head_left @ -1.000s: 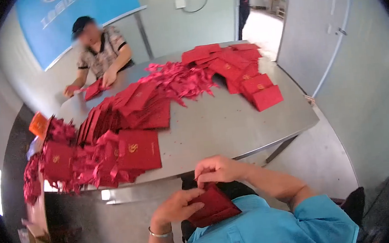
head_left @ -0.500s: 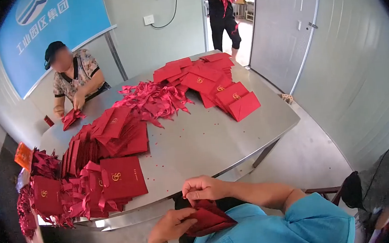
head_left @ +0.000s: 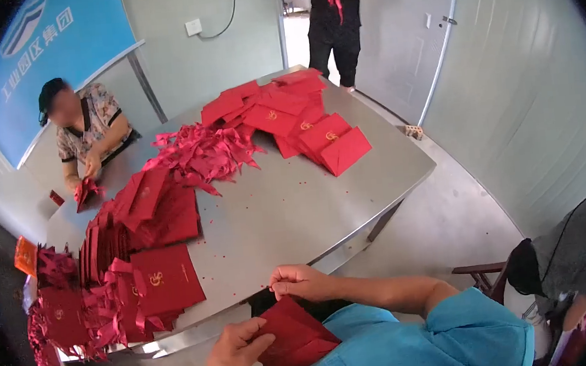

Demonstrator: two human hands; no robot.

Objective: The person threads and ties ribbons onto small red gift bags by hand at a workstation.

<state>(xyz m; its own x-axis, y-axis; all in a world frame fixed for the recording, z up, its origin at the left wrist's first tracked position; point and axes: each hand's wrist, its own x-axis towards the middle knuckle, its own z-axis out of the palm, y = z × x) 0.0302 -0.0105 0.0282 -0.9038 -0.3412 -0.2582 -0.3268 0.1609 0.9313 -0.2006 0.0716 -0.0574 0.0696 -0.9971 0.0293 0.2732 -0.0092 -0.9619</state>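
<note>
A red paper bag (head_left: pixel 294 336) is tilted close to the blue shirt, below the table's near edge. My left hand (head_left: pixel 239 351) grips its left side between thumb and fingers. Just above the bag's top, my right hand (head_left: pixel 300 282) is closed in a pinch; a tiny red bit shows at its fingertips, too small to name. The nearest stack of red bags with ribbons (head_left: pixel 169 281) lies on the table's left corner, up and left of my hands.
On the metal table (head_left: pixel 261 220) are a pink ribbon pile (head_left: pixel 200 153) and more red bags (head_left: pixel 301 116). A seated person (head_left: pixel 93 124) handles a bag at the far left. Another person (head_left: pixel 336 33) stands at the doorway with ribbons. A chair (head_left: pixel 486 274) is at right.
The bag now shows more of its flat face, and my left hand has moved down and left with it. The person at the doorway has come further into the room.
</note>
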